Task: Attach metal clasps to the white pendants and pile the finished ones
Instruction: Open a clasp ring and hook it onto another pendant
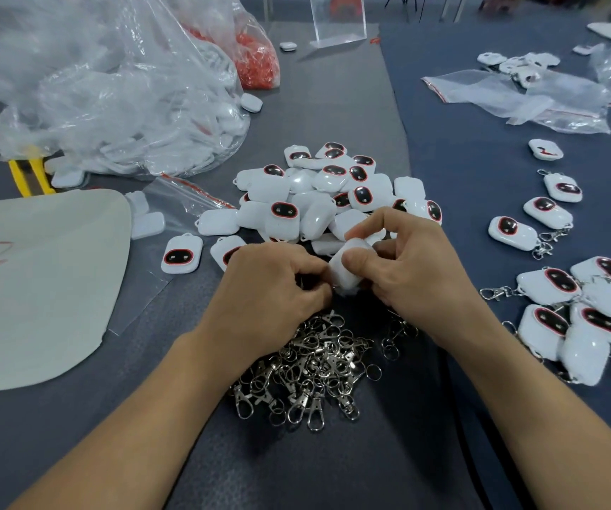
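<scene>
My right hand (403,263) pinches a white pendant (348,268) between thumb and fingers, just above the heap of metal clasps (311,373). My left hand (271,292) is curled right against the pendant's left edge; what its fingertips hold is hidden, though it looks like a clasp. Behind the hands lies a pile of white pendants with black-and-red faces (326,193), none with clasps. On the right lies a pile of pendants with clasps attached (587,318).
A big clear bag of white parts (112,104) and a bag of red pieces (260,57) stand at the back left. A yellow cutter (28,174) and a grey sheet (39,281) lie at left. Empty zip bags (517,97) lie at the back right.
</scene>
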The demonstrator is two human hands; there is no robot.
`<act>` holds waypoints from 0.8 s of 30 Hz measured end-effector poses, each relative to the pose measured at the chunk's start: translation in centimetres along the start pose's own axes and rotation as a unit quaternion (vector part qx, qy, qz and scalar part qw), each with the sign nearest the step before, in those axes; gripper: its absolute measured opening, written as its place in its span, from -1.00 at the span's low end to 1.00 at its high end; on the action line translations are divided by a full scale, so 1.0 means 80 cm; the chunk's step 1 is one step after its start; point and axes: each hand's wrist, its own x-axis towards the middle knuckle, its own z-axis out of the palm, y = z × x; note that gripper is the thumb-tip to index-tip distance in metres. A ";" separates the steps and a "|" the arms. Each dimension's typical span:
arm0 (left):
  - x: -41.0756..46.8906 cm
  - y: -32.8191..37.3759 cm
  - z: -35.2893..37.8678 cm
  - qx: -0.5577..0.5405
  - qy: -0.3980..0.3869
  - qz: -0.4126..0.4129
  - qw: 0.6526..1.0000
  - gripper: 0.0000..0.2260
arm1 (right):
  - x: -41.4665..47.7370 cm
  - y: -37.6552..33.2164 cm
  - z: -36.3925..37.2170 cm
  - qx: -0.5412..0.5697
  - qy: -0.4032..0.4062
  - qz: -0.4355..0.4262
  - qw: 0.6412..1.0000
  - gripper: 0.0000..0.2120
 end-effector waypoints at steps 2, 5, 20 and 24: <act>0.001 0.000 0.001 0.002 0.003 -0.007 1.000 -0.87 | -0.001 -0.001 0.000 -0.026 -0.014 -0.011 1.000 -0.89; 0.005 -0.002 0.001 -0.006 0.010 -0.026 1.000 -0.89 | -0.006 -0.001 0.006 -0.065 -0.025 -0.026 0.997 -0.90; -0.003 0.003 -0.019 0.006 -0.111 -0.028 0.993 -0.79 | -0.002 0.001 0.002 -0.061 0.034 0.000 0.998 -0.94; -0.001 0.001 -0.018 -0.003 -0.098 -0.028 0.995 -0.86 | -0.003 -0.001 0.004 -0.065 0.037 -0.001 0.997 -0.93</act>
